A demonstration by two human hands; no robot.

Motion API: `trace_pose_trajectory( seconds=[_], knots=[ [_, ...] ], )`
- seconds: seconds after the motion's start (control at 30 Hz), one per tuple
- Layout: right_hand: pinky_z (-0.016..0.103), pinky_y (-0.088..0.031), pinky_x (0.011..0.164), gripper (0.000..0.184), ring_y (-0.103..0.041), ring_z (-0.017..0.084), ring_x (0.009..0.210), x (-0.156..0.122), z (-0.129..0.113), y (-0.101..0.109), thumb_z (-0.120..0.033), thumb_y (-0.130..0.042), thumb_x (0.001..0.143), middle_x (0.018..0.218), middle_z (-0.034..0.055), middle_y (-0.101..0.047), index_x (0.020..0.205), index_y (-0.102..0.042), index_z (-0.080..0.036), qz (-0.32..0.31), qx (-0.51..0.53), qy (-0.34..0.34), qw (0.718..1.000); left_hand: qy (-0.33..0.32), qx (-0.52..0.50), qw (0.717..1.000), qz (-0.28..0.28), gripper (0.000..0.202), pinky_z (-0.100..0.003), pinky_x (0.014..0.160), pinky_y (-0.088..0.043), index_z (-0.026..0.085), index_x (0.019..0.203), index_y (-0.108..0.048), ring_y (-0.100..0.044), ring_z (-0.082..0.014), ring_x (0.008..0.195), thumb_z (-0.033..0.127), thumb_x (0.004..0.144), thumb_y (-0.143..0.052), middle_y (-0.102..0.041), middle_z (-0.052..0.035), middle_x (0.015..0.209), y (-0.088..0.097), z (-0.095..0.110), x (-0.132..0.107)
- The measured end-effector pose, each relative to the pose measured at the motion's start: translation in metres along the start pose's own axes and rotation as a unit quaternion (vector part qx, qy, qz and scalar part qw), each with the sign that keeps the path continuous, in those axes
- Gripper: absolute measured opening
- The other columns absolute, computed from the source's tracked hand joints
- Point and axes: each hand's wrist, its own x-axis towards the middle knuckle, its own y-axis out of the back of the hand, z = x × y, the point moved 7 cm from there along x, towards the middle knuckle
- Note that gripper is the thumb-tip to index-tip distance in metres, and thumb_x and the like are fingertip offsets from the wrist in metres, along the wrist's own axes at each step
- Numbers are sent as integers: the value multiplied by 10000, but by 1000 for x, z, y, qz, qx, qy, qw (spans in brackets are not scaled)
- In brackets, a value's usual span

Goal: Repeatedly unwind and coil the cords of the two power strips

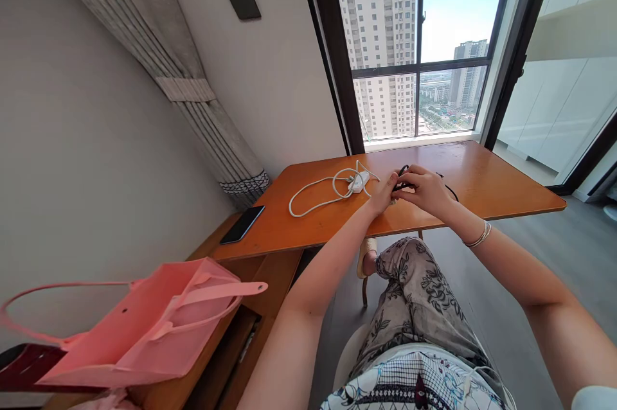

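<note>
The wooden table (501,185) is taken as the reference for all positions. A black cable (403,186) is held above the near half of the table, around the middle of its length, gathered in small loops between two bare hands. The left hand (383,195) is closed on the cable from the table's left-end side; its grip is partly hidden, and the exact placing of each finger cannot be told. The right hand (423,189) is bent over the loops, with thumb and fingertips pinched on the cable. A loose length of the cable is seen emerging beyond the right hand, toward the table's right end. Thin bangles (479,234) are worn on the right wrist.

On the table, just beside the left hand on the left-end side, a white power adapter (358,182) is noted, with a white cord (308,209) laid in loose loops around and beside it. A dark phone (242,225) is laid flat at the table's left end, well apart from the hands.

A pink bag (193,326) is stood open on wooden furniture (255,339) to the left of the table, on its near side. A window (424,44) is set behind the table's far edge, and a tied grey curtain (193,108) is hung behind its left end. Patterned trousers (419,294) are observed below the near edge.
</note>
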Motion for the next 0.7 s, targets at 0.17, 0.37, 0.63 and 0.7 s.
trace_pose_trajectory(
  seconds=[0.17, 0.37, 0.63, 0.7],
  knots=[
    [297, -500, 666, 410, -598, 132, 678, 0, 20, 7, -511, -755, 796, 1099, 69, -608, 1095, -693, -238, 47, 15, -60, 997, 53, -3, 998, -41, 618, -222, 415, -219, 182, 736, -514, -372, -71, 448, 797, 744, -576, -497, 30, 561, -8, -7, -3],
    [331, -536, 688, 470, -585, 130, 680, 3, 29, 3, -555, -760, 769, 1132, 79, -591, 1109, -696, -237, 43, 75, -75, 993, 71, -35, 996, -45, 554, -210, 413, -183, 195, 684, -473, -311, -55, 414, 717, 764, -642, -408, 61, 488, -6, -1, -7],
    [390, -538, 863, 461, -656, 211, 940, 8, 46, 0, -511, -592, 894, 1237, 104, -651, 1273, -649, -255, 61, 171, -98, 978, 60, -149, 987, 33, 510, -196, 381, -176, 165, 711, -551, -215, -37, 346, 648, 869, -591, -316, 90, 407, 13, 24, 5],
    [386, -519, 899, 451, -643, 229, 1051, 10, 51, -2, -517, -540, 916, 1225, 95, -673, 1266, -649, -254, 67, 210, -108, 969, 76, -156, 985, 26, 517, -193, 376, -184, 164, 716, -548, -217, -35, 342, 656, 871, -583, -315, 91, 413, 11, 30, 4]
  ],
)
